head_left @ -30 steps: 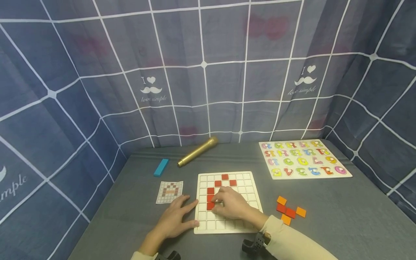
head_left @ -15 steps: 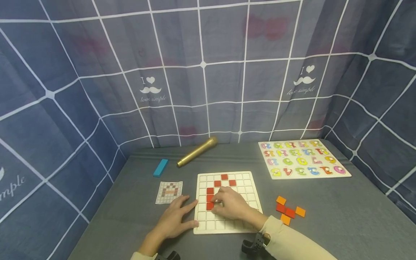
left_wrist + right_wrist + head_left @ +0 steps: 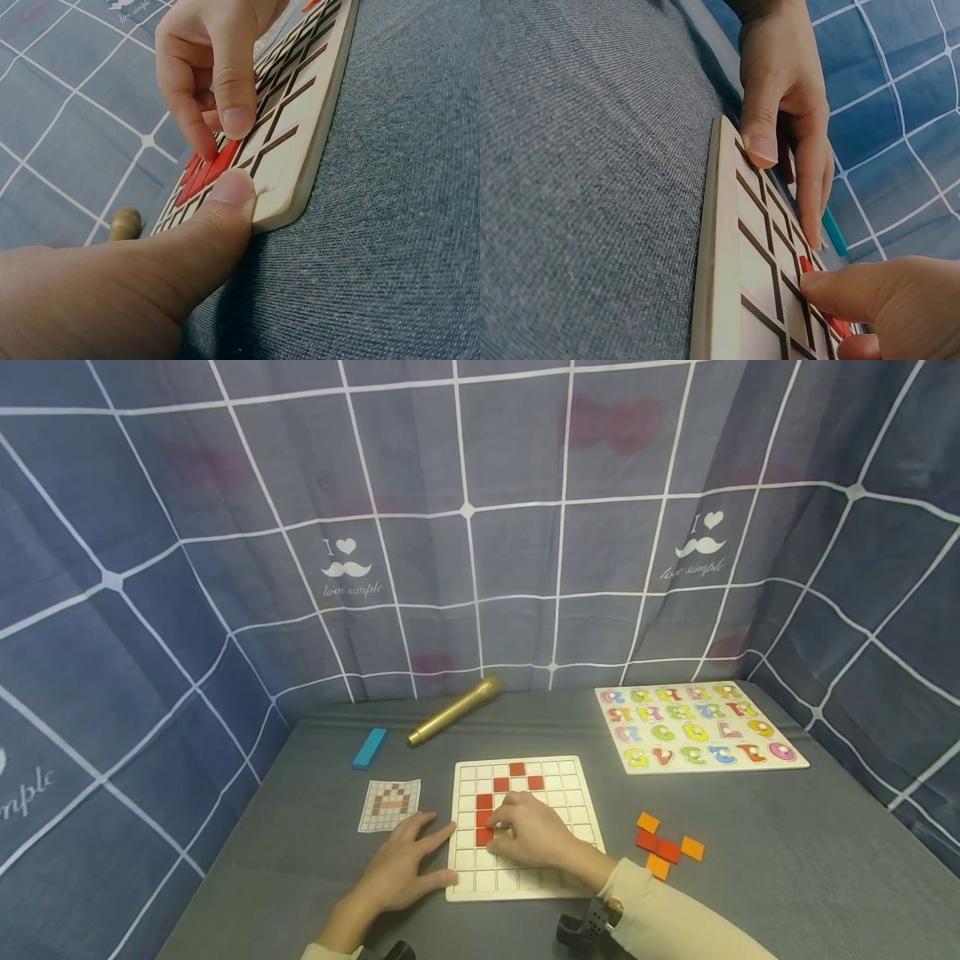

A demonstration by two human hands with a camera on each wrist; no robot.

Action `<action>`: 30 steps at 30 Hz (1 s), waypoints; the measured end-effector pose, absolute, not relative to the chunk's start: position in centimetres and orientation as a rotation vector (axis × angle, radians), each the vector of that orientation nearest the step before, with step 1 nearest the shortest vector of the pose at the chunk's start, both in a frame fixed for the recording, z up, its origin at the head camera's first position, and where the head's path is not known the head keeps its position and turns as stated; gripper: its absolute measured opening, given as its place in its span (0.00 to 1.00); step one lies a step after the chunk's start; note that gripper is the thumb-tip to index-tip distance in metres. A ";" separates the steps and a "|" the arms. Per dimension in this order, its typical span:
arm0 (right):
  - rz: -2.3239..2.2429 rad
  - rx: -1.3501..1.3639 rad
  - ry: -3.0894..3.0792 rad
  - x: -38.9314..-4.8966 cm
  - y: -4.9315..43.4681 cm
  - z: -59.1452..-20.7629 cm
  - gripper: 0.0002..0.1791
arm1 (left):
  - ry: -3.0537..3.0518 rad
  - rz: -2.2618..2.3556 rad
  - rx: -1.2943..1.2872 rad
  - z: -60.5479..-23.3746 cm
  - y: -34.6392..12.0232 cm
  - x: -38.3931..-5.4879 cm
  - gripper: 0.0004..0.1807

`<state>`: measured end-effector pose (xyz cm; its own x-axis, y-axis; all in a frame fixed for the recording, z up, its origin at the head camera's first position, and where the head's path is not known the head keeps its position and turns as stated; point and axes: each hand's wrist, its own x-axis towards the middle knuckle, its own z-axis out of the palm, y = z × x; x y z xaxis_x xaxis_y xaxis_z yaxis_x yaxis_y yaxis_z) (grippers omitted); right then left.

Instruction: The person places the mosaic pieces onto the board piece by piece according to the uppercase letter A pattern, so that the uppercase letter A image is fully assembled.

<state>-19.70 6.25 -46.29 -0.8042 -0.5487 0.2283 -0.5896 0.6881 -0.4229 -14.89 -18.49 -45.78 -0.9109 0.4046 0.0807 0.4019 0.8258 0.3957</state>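
Observation:
A cream wooden grid board (image 3: 465,887) lies flat, with several red square tiles set in its cells. My right hand (image 3: 536,832) is over the middle of the board. Its thumb and index finger pinch the lowest red tile (image 3: 484,837) of the left column, which lies in its cell. In the left wrist view, that tile (image 3: 223,159) shows between the thumb and fingertip. My left hand (image 3: 401,864) lies with fingers spread along the board's left edge, its thumb (image 3: 232,187) resting on the rim near the corner. A small pattern card (image 3: 389,803) lies just beyond its fingers.
Loose orange and red tiles (image 3: 668,852) lie right of the board. A number puzzle board (image 3: 703,727) is at the back right. A gold microphone (image 3: 453,712) and a blue block (image 3: 370,748) lie at the back left. A checked curtain (image 3: 517,552) encloses the table.

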 end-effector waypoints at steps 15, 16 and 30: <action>0.688 0.645 -2.696 -19.4 18.1 -45.7 0.12 | 2.999 0.692 0.673 -45.9 -18.5 -14.9 0.39; 0.664 0.610 -2.690 -19.3 19.4 -45.8 0.12 | 3.001 0.691 0.667 -45.8 -18.6 -14.9 0.40; 0.577 0.468 -2.849 -15.2 28.7 -46.3 0.20 | 2.982 0.680 0.627 -45.5 -18.5 -14.8 0.40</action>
<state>-15.21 28.75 -46.26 -0.9304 -0.2664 0.2516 -0.3433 0.8738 -0.3443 -14.81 -18.45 -45.54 -0.9191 0.3878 0.0690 0.3794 0.8244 0.4201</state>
